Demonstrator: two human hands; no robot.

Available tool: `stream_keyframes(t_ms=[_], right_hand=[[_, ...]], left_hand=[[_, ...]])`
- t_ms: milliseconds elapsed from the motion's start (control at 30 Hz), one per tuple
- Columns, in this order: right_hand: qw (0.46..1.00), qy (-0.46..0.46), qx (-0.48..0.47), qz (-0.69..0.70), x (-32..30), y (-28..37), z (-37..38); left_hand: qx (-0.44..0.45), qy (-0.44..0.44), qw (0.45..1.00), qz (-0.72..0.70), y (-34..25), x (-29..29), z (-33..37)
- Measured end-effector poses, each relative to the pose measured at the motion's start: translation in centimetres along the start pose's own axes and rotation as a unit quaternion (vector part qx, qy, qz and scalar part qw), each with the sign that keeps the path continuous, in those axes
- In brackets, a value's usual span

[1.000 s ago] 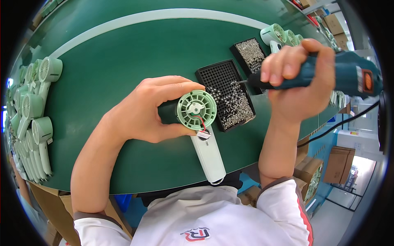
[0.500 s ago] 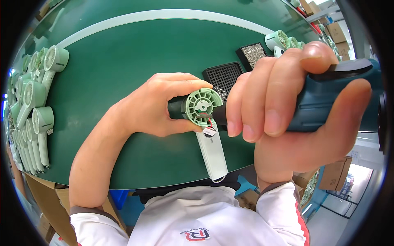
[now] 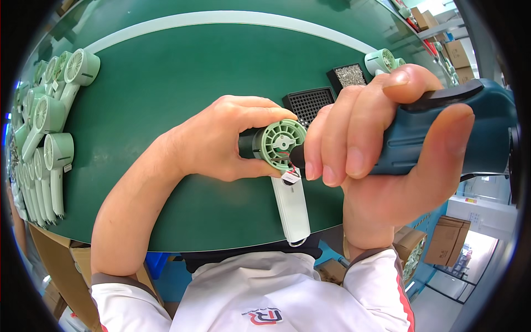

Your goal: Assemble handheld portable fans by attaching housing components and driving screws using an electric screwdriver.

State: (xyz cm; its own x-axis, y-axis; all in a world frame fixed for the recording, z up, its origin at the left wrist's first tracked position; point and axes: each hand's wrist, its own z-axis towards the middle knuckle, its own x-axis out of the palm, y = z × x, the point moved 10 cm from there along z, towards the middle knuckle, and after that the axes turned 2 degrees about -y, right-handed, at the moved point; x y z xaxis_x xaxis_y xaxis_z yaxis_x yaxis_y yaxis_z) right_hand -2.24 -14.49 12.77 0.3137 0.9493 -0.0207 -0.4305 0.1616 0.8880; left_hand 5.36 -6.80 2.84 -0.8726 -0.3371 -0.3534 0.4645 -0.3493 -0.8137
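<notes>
My left hand [image 3: 221, 138] is closed round the head of a handheld fan [image 3: 292, 213], its thumb and forefinger gripping the rim. The fan has a pale green slotted round head and a white handle that points toward my body. Red and dark wires and a small white tag show at the lower edge of the head. My right hand [image 3: 370, 149] grips a dark teal electric screwdriver [image 3: 431, 141]. The tool's black nose meets the right side of the fan head; its tip is hidden there.
Many similar green and white fans [image 3: 58, 152] are stacked along the left of the green table [image 3: 155, 77]. Beyond my right hand lie a black perforated screw tray [image 3: 310, 102], a black box of small screws [image 3: 348, 76] and further fans [image 3: 380, 60]. Cardboard boxes [image 3: 447, 240] stand at right.
Both hands, with the fan and the screwdriver, stay together in nearly the same pose. The view has shifted slightly, and the screwdriver sits a little more to the left and lower.
</notes>
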Motion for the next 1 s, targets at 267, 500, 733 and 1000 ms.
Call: stream_keyframes(t_ms=[267, 500, 733, 1000], right_hand=[[0.998, 0.015, 0.022, -0.049, 1.0, -0.9, 0.5], [0.997, 0.025, 0.004, -0.069, 2.8, -0.6, 0.6], [0.996, 0.066, -0.017, -0.063, 3.6, -1.4, -0.7], [0.997, 0.062, 0.004, 0.044, 4.3, -1.4, -0.4]], left_hand=[[-0.004, 0.006, 1.000, 0.004, 0.3, 0.0, 0.0], [-0.003, 0.023, 0.999, 0.036, -0.1, -0.5, 0.2], [-0.015, -0.005, 0.999, -0.045, 0.3, -0.3, -0.2], [-0.034, 0.007, 0.999, -0.040, 0.0, 0.1, -0.3]])
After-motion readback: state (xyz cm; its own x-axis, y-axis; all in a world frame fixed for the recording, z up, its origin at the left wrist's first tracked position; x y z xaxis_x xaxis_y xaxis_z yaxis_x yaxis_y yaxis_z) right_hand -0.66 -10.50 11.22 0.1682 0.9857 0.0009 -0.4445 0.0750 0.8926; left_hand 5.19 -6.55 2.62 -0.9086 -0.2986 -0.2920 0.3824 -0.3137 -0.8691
